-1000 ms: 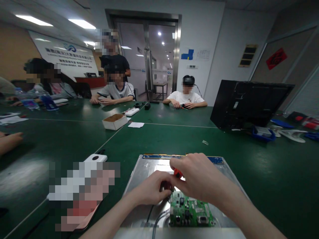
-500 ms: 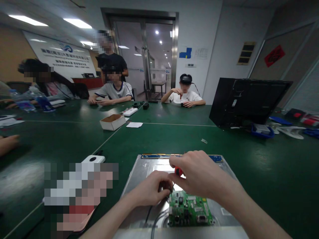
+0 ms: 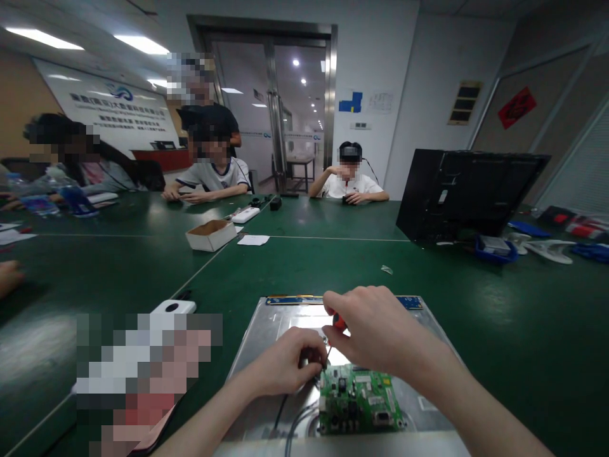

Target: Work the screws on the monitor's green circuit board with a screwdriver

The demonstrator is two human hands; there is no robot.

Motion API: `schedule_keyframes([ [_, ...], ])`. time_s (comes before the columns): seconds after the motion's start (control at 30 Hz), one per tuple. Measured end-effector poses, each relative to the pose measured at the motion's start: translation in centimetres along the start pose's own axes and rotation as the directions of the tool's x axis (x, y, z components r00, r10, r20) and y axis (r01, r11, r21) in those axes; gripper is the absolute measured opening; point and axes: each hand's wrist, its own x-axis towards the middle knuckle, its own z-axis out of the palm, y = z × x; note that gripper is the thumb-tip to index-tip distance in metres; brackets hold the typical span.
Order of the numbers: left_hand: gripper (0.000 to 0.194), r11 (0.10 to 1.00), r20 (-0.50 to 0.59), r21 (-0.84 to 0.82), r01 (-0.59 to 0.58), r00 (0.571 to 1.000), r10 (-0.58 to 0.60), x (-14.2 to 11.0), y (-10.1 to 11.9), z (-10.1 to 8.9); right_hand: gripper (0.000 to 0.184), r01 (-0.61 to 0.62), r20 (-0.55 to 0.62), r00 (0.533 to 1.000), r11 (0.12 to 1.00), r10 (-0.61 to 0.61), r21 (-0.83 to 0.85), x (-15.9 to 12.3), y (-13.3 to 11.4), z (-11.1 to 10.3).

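A silver metal panel (image 3: pixel 266 330) lies on the green table (image 3: pixel 295 266) in front of me, with a green circuit board (image 3: pixel 359 403) mounted near its front edge. My right hand (image 3: pixel 375 330) is closed round a red-handled screwdriver (image 3: pixel 339 322) whose tip points down at the board's top left corner. My left hand (image 3: pixel 288 365) is curled in a pinch right beside that tip; what its fingers hold is hidden. Black cables (image 3: pixel 290 419) run out from under the board toward me.
A white device (image 3: pixel 172 307) and a blurred-out object lie to the left of the panel. A black monitor back (image 3: pixel 469 193) stands at the right with blue and white parts beside it. A cardboard box (image 3: pixel 210 234) sits mid-table. Several people sit at the far side.
The view has shifted slightly; both hands stay at the board's corner, the right hand turned a little. A person at the far side has raised a hand to the face.
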Motion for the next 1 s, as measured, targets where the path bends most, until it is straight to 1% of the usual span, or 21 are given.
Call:
schedule_keyframes([
  [0.13, 0.019, 1.000, 0.003, -0.013, 0.001, 1.000, -0.001, -0.02, 0.18, -0.01, 0.026, -0.001, -0.030, 1.000, 1.000, 0.000, -0.018, 0.21, -0.17, 0.45],
  [0.2, 0.019, 1.000, -0.011, -0.018, -0.002, 1.000, 0.002, -0.05, 0.22, 0.01, 0.023, 0.004, -0.030, 1.000, 1.000, -0.004, -0.021, 0.28, -0.23, 0.53],
  [0.3, 0.021, 1.000, -0.006, -0.012, 0.000, 1.000, 0.000, -0.01, 0.13, 0.02, 0.009, 0.007, -0.009, 1.000, 1.000, -0.007, 0.010, 0.16, -0.11, 0.28],
  [0.4, 0.024, 1.000, 0.029, -0.025, -0.007, 1.000, 0.008, 0.10, -0.01, -0.02, 0.020, 0.054, 0.007, 0.998, 0.996, -0.055, 0.066, -0.08, 0.23, -0.13],
  [0.47, 0.023, 1.000, 0.034, -0.024, -0.003, 0.999, 0.004, 0.12, -0.04, -0.06, 0.023, 0.081, 0.008, 0.997, 0.993, -0.082, 0.085, -0.16, 0.40, -0.25],
  [0.57, 0.019, 1.000, 0.027, -0.018, 0.009, 1.000, -0.009, 0.03, 0.05, -0.08, 0.019, 0.057, -0.008, 0.998, 0.998, -0.057, 0.034, -0.03, 0.38, -0.03],
  [0.67, 0.017, 0.999, 0.003, -0.032, 0.009, 1.000, -0.009, -0.07, 0.15, -0.03, 0.022, 0.021, -0.023, 0.999, 0.999, -0.022, -0.037, 0.26, 0.06, 0.42],
  [0.73, 0.016, 0.999, -0.011, -0.031, 0.008, 1.000, -0.008, -0.04, 0.15, -0.02, 0.017, 0.025, -0.021, 0.999, 0.999, -0.026, -0.044, 0.38, -0.16, 0.61],
  [0.8, 0.014, 0.999, 0.003, -0.032, 0.005, 1.000, -0.005, 0.07, 0.09, -0.05, 0.009, 0.042, -0.019, 0.999, 0.999, -0.042, -0.013, 0.40, -0.24, 0.59],
  [0.83, 0.013, 0.999, 0.017, -0.034, 0.001, 1.000, 0.000, 0.14, 0.05, -0.08, 0.009, 0.049, -0.014, 0.999, 0.999, -0.048, 0.014, 0.37, -0.22, 0.50],
  [0.93, 0.014, 0.999, 0.037, -0.042, -0.012, 0.999, 0.013, 0.25, -0.04, -0.15, 0.020, 0.086, 0.012, 0.996, 0.990, -0.087, 0.115, 0.14, 0.09, 0.06],
  [1.0, 0.016, 0.999, 0.029, -0.036, -0.010, 1.000, 0.011, 0.24, 0.03, -0.20, 0.023, 0.121, 0.029, 0.991, 0.980, -0.127, 0.160, -0.01, 0.33, -0.19],
])
